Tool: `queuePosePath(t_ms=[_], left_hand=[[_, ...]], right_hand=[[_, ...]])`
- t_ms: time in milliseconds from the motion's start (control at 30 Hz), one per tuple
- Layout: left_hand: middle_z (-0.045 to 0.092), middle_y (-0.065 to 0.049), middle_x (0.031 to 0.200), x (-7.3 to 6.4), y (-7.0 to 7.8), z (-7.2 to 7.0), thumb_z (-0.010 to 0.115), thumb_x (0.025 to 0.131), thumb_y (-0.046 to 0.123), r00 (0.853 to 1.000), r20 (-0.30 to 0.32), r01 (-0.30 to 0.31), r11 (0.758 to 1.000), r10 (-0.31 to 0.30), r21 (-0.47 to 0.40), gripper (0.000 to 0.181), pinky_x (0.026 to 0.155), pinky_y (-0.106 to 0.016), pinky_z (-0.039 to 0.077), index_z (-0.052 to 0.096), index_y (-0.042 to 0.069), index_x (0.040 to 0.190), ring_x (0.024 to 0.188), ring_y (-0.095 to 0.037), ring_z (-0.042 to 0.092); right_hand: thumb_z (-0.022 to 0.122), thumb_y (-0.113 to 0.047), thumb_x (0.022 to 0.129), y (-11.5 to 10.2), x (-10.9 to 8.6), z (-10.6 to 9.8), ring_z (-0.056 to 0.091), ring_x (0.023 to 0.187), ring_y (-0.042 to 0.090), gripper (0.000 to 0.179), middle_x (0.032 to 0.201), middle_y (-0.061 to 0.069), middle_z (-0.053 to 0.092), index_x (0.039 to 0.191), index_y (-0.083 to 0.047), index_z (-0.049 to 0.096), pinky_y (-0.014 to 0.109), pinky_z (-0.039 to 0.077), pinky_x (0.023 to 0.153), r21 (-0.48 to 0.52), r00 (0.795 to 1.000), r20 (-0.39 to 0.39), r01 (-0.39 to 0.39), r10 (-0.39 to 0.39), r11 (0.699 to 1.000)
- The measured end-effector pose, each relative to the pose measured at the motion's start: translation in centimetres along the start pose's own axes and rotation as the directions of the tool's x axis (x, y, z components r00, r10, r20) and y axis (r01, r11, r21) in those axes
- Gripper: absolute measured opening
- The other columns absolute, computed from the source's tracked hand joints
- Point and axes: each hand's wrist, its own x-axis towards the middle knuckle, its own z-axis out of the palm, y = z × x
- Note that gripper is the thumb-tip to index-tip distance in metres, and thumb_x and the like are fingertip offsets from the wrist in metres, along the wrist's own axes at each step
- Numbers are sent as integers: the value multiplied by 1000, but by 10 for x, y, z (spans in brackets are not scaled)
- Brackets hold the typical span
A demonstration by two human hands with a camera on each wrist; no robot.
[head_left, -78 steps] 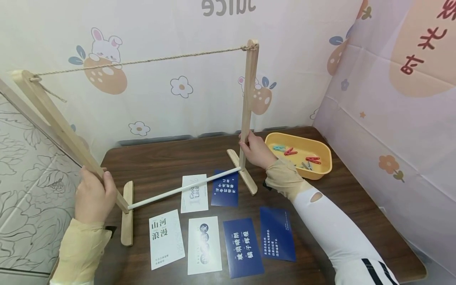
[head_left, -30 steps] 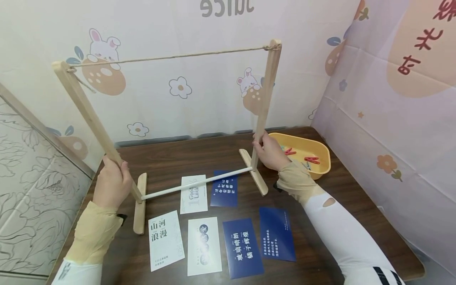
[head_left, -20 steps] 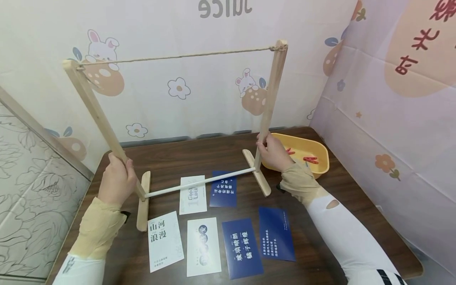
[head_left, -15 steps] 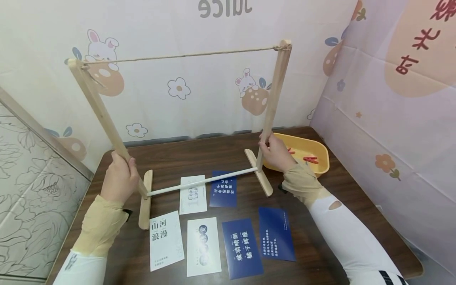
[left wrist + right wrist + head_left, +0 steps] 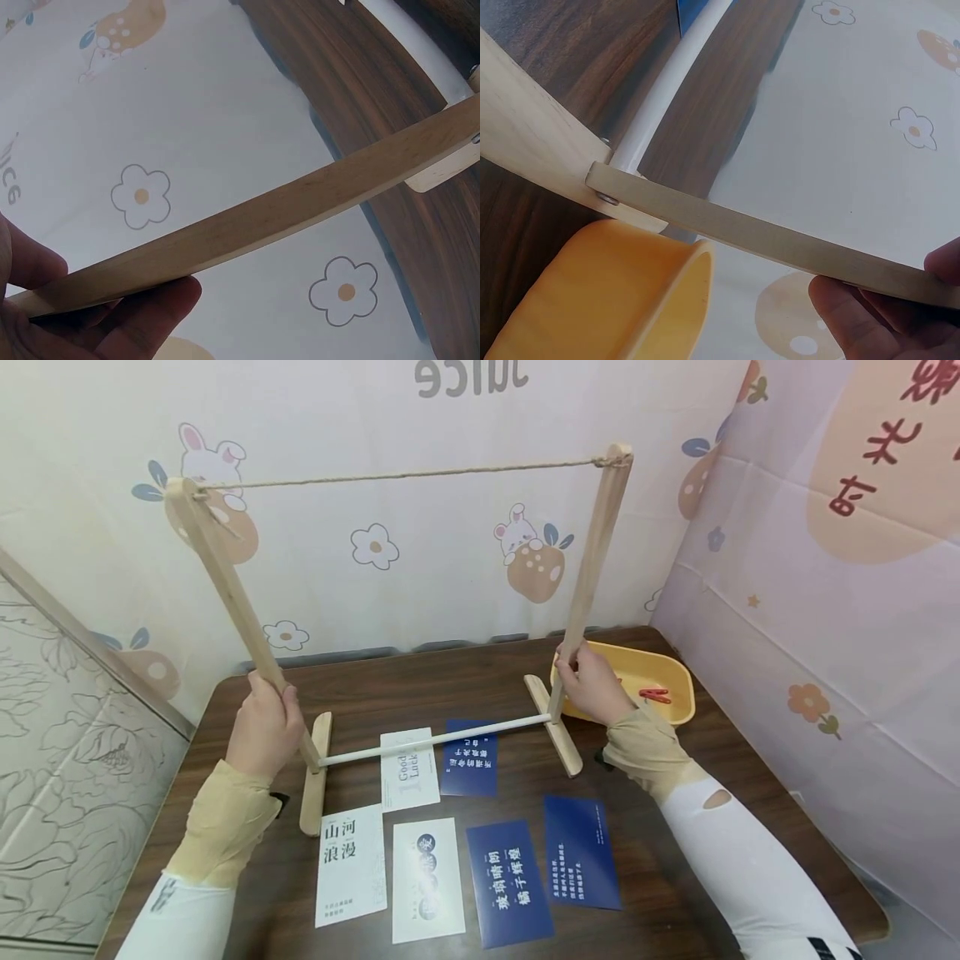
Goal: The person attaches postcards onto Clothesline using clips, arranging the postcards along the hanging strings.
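A wooden drying rack [image 5: 596, 552] stands on the table, with two upright posts, flat feet, a white crossbar [image 5: 435, 741] low down and a twine line [image 5: 397, 476] tied between the post tops. My left hand [image 5: 264, 724] grips the lower part of the left post [image 5: 255, 217]; thumb and fingers lie on either side of it. The lower right post [image 5: 772, 240] is held by my right hand [image 5: 596, 681]. Printed cards lie flat around the crossbar and in front of it, among them a white "Good Luck" card [image 5: 409, 781] partly under the bar.
Behind the right hand is a yellow basin [image 5: 678, 693] with clothespins, a red clothespin [image 5: 656, 695] among them. Nearer the front lie two white cards [image 5: 352, 877] and two blue cards [image 5: 510, 885]. Printed cloth [image 5: 435, 585] hangs behind the dark wooden table [image 5: 360, 689].
Both hands have shifted the rack to the right, and its left post has come away from the left side. The right post now covers part of the yellow basin. Both grips stay the same.
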Motion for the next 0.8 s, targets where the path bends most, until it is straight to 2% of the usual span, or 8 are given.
queuePosePath(t_ms=[167,500,667,800], left_hand=[[62,-40,92,3,3,4,41,112,10,1000,1,-4,1000,4,-5,40,61,-65,59,36,-22,136,78,-59,71],[63,-39,92,5,6,11,41,112,8,1000,-5,-30,1000,30,-5,40,59,-63,60,35,-20,139,76,-57,72],[64,-38,91,5,8,11,42,112,7,999,0,-42,999,42,-13,39,57,-61,60,36,-21,138,73,-55,73],[64,-37,88,4,8,10,42,112,8,999,3,-44,999,44,-6,38,56,-59,60,37,-21,137,71,-54,73]], right_hand=[[47,-8,113,3,-4,-4,71,105,44,30,109,29,66,135,12,51,47,59,81,1,1000,-8,-10,10,1000],[49,-7,113,6,-12,-8,71,107,47,29,109,30,66,134,13,52,51,60,86,-13,999,-32,2,-2,1000],[50,-6,112,8,-14,-9,71,105,45,27,107,29,67,131,13,53,49,59,83,-25,999,-46,15,-16,1000],[50,-7,112,8,-14,-9,71,107,45,27,107,29,67,131,13,53,52,59,86,-33,998,-53,15,-17,999]])
